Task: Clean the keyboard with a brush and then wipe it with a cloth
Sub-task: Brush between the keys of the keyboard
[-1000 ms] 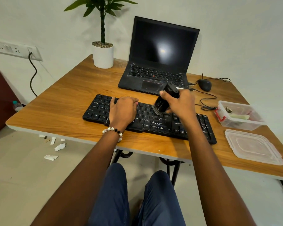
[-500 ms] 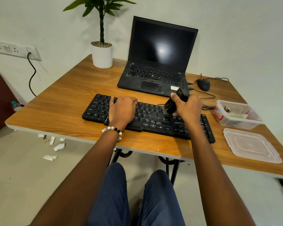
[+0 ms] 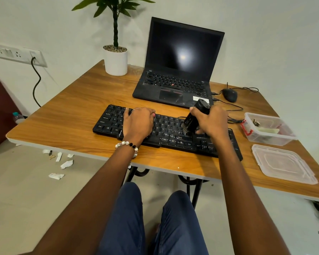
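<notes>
Both forearms reach forward, side by side. The left hand (image 3: pixel 138 124) lies palm down, fingers relaxed. The right hand (image 3: pixel 211 122) is curled in a grip, wrist bent.

I can read only key legends on the black keyboard (image 3: pixel 166 133): "Ctrl" and "Alt" left of my left hand's (image 3: pixel 138 124) fingers, and "Alt", "Shift" and "Ctrl" just below the right hand (image 3: pixel 212 122). The laptop's (image 3: pixel 175 70) white sticker is too blurred to read.
</notes>
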